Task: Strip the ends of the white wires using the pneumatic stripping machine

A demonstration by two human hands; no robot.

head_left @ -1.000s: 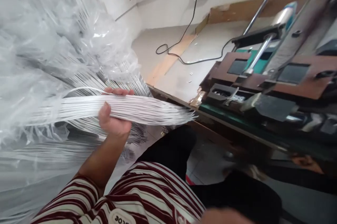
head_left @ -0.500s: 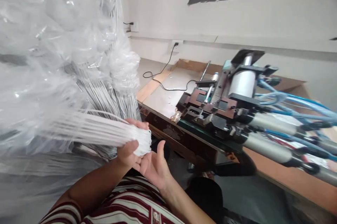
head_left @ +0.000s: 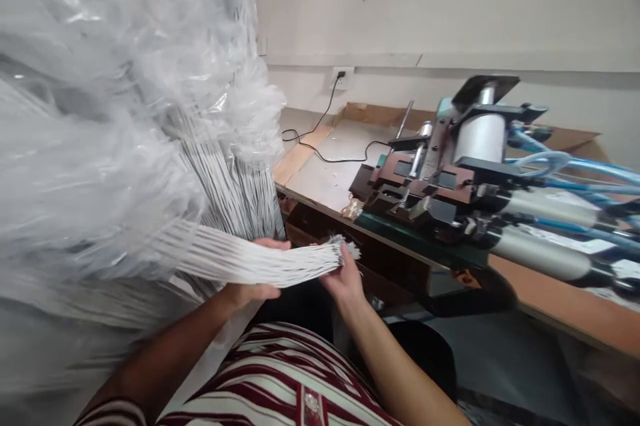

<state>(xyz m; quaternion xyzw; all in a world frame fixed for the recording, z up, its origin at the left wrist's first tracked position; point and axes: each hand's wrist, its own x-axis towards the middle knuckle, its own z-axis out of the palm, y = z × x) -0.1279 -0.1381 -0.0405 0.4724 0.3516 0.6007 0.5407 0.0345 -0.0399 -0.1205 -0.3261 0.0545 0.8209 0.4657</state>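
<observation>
A bundle of thin white cords (head_left: 295,265) stretches from the plastic-covered pile on the left across the space in front of my body. My left hand (head_left: 253,291) is wrapped round the middle of the bundle, with fingers showing above it and the thumb below. Near the frayed-looking right end of the cords, my right hand (head_left: 345,278) grips them, its thumb on top. The palm side of my left hand is hidden behind the cords.
Clear plastic wrap (head_left: 125,79) covers a tall pile of grey-white cords (head_left: 225,186) on the left. A pneumatic machine (head_left: 430,186) with blue hoses stands on the worktable (head_left: 315,179) at the right. A black cable (head_left: 325,159) runs to a wall socket.
My right hand has gone from open below the bundle to gripping its end, further right. The bundle now reaches further right through my left hand. The view has shifted slightly.
</observation>
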